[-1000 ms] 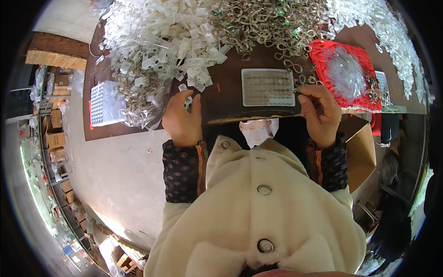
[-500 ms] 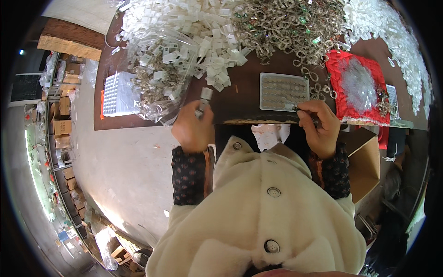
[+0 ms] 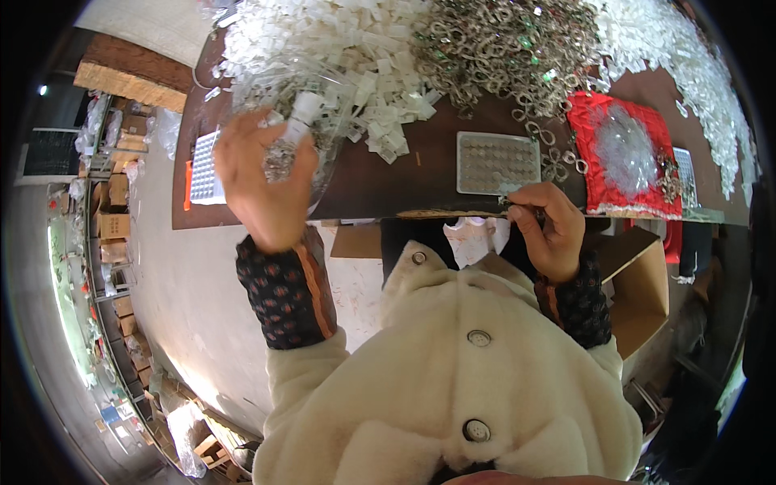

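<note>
My left hand (image 3: pixel 263 182), smeared by motion, is over a clear plastic bag (image 3: pixel 335 89) of tagged metal pieces. A small piece with a white tag (image 3: pixel 306 107) sticks out from between its thumb and forefinger. At the table's near edge, my right hand (image 3: pixel 554 222) has thumb and forefinger pinched together. A small dark piece (image 3: pixel 505 200) shows at those fingertips, too tiny to name. Just beyond them lies a shallow white tray (image 3: pixel 498 136) with rows of round cells, some clear bits at its near right corner.
Heaps of white tags (image 3: pixel 323 32), metal rings (image 3: pixel 509 48) and clear plastic pieces (image 3: pixel 671 48) cover the far table. A red cloth or bag (image 3: pixel 586 129) with clear filaments lies at right. A blue-white gridded tray (image 3: pixel 205 170) stands left. Below right is an open cardboard box (image 3: pixel 643 299).
My left hand has swung left and away from me with the white-tagged piece, from the table edge to the plastic bag. My right hand has shifted slightly left and nearer.
</note>
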{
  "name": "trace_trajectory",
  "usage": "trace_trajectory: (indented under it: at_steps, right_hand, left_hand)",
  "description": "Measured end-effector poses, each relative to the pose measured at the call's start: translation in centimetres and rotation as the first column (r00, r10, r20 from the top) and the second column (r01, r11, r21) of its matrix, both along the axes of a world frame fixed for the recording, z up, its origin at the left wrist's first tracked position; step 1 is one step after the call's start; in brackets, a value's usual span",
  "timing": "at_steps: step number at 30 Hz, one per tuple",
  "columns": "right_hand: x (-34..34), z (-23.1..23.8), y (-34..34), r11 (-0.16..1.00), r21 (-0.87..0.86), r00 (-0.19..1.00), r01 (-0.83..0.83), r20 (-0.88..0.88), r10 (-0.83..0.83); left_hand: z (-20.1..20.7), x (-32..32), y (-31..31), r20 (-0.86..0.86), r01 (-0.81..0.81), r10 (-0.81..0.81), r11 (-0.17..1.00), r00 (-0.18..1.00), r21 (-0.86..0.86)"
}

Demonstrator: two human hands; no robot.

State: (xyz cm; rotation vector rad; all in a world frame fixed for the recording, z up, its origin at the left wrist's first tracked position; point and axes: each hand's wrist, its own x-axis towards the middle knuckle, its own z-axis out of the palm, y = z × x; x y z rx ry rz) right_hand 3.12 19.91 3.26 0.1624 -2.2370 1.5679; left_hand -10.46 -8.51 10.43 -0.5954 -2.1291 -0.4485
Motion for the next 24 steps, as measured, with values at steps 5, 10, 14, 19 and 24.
trace_trajectory:
  at_steps: [5,10,14,19,24]
  right_hand:
    - [-0.1,1.0,-0.9,0.986,-0.037,0.963,-0.160,-0.226,0.148]
    - [-0.5,1.5,-1.3,0.979,0.013,0.932,-0.205,-0.303,0.199]
    - [-0.9,1.2,-1.1,0.971,0.094,0.921,-0.218,-0.308,0.237]
    - [-0.4,0.1,-3.3,0.978,-0.194,0.993,-0.082,-0.099,0.064]
    - [-0.3,-0.2,-3.8,0.955,-0.294,0.999,-0.039,-0.020,0.035]
  left_hand:
    - [-3.4,6.3,4.8,0.692,0.248,-0.643,0.766,0.328,0.593]
    - [-5.6,7.6,6.8,0.502,0.072,-0.846,0.520,0.180,0.851]
    - [-6.6,7.8,6.5,0.518,0.223,-0.829,0.557,0.210,0.800]
    - [-8.8,8.5,8.1,0.126,0.027,-0.981,0.131,0.150,0.991]
    - [-10.2,9.4,9.1,0.065,0.004,-0.974,0.067,0.217,0.998]
